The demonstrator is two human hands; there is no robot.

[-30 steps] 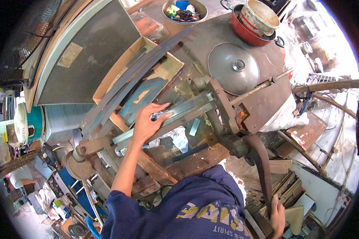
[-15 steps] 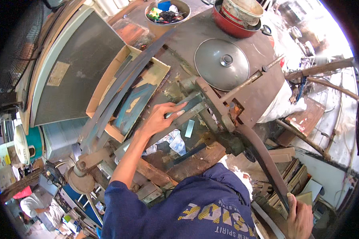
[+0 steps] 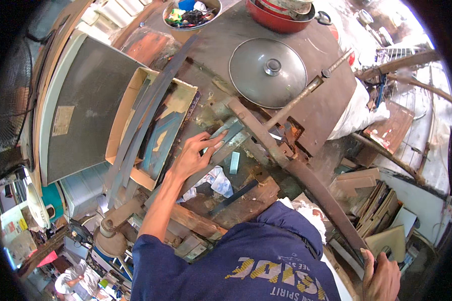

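A lever shear with a long brown metal lever (image 3: 329, 203) stands in front of me, its arm running down to the right. My right hand (image 3: 381, 276) is closed at the lever's lower end, thumb along it, the fingers partly hidden. With bent fingers, my left hand (image 3: 198, 153) holds a flat dark grey metal strip (image 3: 232, 132) against the shear's bed, close to the upright jaw plate (image 3: 253, 125). The blade's edge is hidden. Below the bed lie a small pale metal piece (image 3: 234, 163) and a crumpled cloth (image 3: 217, 181).
Long metal strips (image 3: 144, 115) lie across an open cardboard box (image 3: 130, 98) at left. A glass pot lid (image 3: 251, 75), a red pan (image 3: 278, 22) and a tub (image 3: 191, 22) of scraps stand beyond the shear. A threaded rod (image 3: 299, 100) juts over the metal table (image 3: 321, 60).
The whole view has shifted slightly. The lever's angle has changed a little, with my right hand still at its end. My left hand stays on the strip beside the jaw.
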